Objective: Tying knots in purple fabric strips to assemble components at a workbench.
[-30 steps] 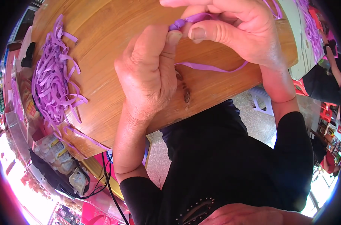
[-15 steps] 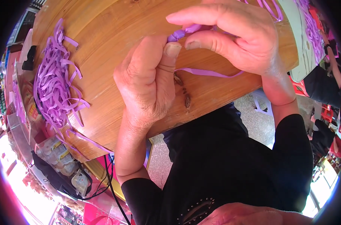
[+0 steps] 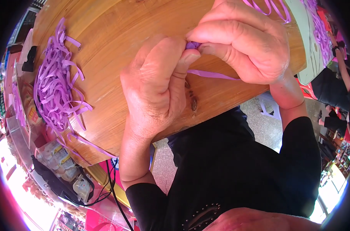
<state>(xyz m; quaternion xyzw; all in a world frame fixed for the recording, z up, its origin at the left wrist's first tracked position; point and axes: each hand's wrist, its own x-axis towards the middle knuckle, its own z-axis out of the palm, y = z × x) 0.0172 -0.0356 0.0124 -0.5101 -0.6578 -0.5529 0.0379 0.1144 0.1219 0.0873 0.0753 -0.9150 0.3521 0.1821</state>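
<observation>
My left hand [image 3: 155, 77] is closed, its thumb and bent fingers pinching a small knotted bit of purple ribbon [image 3: 192, 45]. From the other side my right hand [image 3: 244, 46] pinches the same ribbon between thumb and forefinger, so both sets of fingertips almost meet there. Most of the knot is hidden by the fingers. A loose purple strand [image 3: 213, 74] passes below the hands, over the wooden table [image 3: 105, 57].
A tangled heap of purple ribbons [image 3: 57, 86] lies along the table's left side. More purple strips [image 3: 273, 7] are at the far right, beside a pale green board [image 3: 303, 42]. Black cables [image 3: 112, 181] hang below the left edge. Other people sit to the right.
My right fingers have closed from a wider spread onto the ribbon knot. My left hand has shifted slightly right, and the two hands' fingertips are closer together.
</observation>
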